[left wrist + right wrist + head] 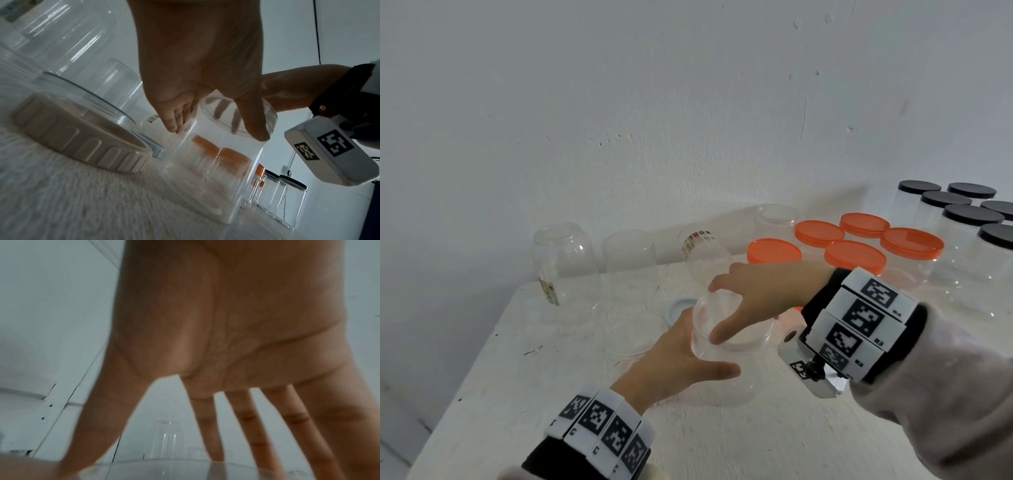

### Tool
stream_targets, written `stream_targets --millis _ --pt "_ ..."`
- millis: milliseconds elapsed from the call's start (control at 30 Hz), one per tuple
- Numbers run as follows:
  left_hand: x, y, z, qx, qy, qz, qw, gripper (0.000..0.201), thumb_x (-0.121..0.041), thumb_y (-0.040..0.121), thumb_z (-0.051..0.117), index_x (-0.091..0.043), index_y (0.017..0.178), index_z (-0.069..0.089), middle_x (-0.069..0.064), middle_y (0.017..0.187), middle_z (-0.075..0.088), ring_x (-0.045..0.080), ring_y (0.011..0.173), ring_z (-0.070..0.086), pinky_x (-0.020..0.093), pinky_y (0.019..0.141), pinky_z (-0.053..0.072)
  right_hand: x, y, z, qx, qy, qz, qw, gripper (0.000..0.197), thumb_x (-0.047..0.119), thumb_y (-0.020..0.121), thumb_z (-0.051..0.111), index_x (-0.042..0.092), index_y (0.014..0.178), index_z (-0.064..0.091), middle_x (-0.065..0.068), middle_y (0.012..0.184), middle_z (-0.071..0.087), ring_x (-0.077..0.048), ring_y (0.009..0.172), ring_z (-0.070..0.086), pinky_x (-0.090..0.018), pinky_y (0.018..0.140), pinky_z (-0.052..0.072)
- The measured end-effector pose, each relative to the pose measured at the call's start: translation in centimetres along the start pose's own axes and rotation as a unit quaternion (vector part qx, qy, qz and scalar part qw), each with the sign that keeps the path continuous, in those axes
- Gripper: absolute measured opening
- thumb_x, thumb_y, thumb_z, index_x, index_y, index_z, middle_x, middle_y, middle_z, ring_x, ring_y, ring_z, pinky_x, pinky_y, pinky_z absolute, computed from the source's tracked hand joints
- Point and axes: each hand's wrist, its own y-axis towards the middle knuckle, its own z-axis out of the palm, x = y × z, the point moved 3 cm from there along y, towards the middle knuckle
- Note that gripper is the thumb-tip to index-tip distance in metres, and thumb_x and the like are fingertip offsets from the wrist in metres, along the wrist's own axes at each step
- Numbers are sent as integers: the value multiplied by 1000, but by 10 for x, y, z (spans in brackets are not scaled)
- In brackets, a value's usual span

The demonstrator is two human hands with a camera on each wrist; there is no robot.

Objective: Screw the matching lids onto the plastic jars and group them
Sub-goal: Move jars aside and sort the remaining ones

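Clear jar (726,373) at table centre, orange-lidded jars (852,255) at 2 o'clock. Left hand (671,359) wraps the jar wall; right hand (753,301) fingers spread, curled round clear lid (732,329) on top. Likely light, slick, thin-walled: grip lid rim, squeeze gently.

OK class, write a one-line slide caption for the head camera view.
Left hand steadies a clear plastic jar while right hand seats its clear round lid.
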Motion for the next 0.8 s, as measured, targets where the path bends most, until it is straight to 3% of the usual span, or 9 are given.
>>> stream_targets --millis 100,233,333,400,467,567,600,700,800 --pt "-1 -1 0 -4 5 11 1000 84 -44 68 84 -59 125 24 -38 125 39 0 124 42 23 101 35 -3 -2 -3 -18 -37 33 999 93 85 64 59 29 135 40 14 101 49 -4 72 52 -23 57 39" --pt "-1 0 0 -1 13 -10 1000 76 -45 68 83 -62 114 25 -41 115 35 -1 119 39 21 99 32 -3 0 -3 21 -19 5 1000 106 77 60 71 43 147 20 14 139 38 -14 120 44 -34 94 43" --pt "-1 0 1 -8 20 -23 1000 90 -47 68 82 -53 131 18 -33 123 33 1 121 33 23 102 29 2 3 2 52 -4 -28 998 102 65 64 76 56 144 14 18 142 30 -17 130 36 -42 104 39" --pt "-2 0 1 -7 16 -20 1000 90 -45 69 82 -50 132 18 -27 128 35 2 123 36 23 103 31 2 6 4 32 -7 -23 999 98 71 63 73 54 143 19 16 135 35 -16 122 43 -38 96 43" --pt "-2 -1 0 -5 9 -10 1000 85 -42 69 83 -54 127 21 -29 128 40 2 123 41 21 100 34 2 7 5 3 -11 -3 1000 95 80 63 65 46 143 27 12 127 41 -12 98 53 -29 77 45" --pt "-1 -2 0 -5 8 -11 1000 80 -42 70 83 -59 121 24 -32 126 41 2 124 42 23 101 34 1 4 3 -11 -35 27 999 99 88 62 56 35 142 32 11 110 45 -4 67 47 -23 56 37" --pt "-1 -2 0 -5 8 -15 1000 79 -43 69 83 -61 118 24 -35 123 40 1 122 42 22 101 34 0 3 2 1 -36 28 999 104 88 59 57 37 145 27 10 117 45 -4 72 49 -23 59 39" --pt "1 1 1 -7 19 -34 999 80 -47 67 83 -61 113 20 -41 112 33 -1 116 36 21 98 30 1 1 3 42 -26 -13 999 110 75 60 72 51 147 7 13 147 27 -17 124 44 -37 96 43" --pt "4 3 1 -11 26 -38 999 88 -49 66 83 -57 119 13 -39 113 32 0 117 33 21 97 28 3 1 4 29 -8 -45 999 101 58 67 79 53 146 15 14 140 32 -17 130 36 -39 103 38"
